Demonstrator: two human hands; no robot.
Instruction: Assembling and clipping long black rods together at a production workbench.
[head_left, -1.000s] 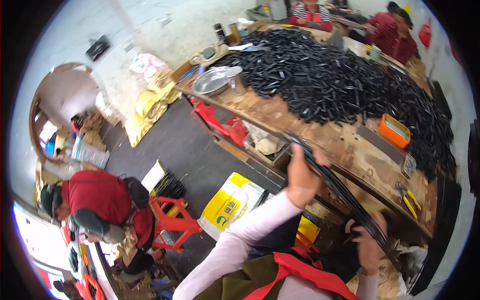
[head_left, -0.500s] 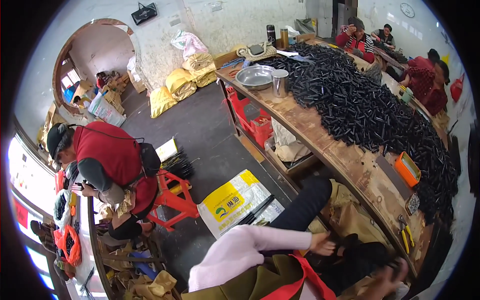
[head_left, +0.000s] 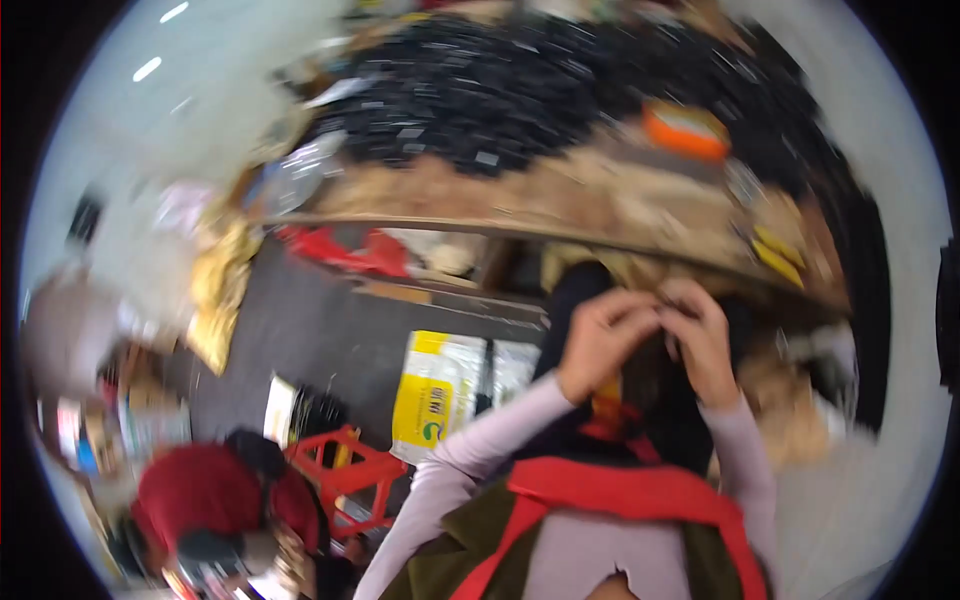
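Observation:
My left hand (head_left: 605,338) and my right hand (head_left: 702,335) meet over my lap, just in front of the wooden table's (head_left: 430,195) near edge. The fingers of both are bent in a pinch and their tips nearly touch. Anything between the fingertips is too small and blurred to make out. Below the hands are my dark trouser legs and a red apron (head_left: 620,485). On the table beyond lies a large heap of short black tubes (head_left: 470,90).
An orange box (head_left: 685,130) and yellow-handled pliers (head_left: 778,258) lie on the table, right of the middle. A white and yellow sack (head_left: 428,395) is on the floor to my left, near a red stool (head_left: 345,470). A person in a red vest (head_left: 200,490) bends over at lower left.
My view has swung to the right and tilted down, blurring the picture. My hands, apart before with the right one low at the side, have come together over my lap.

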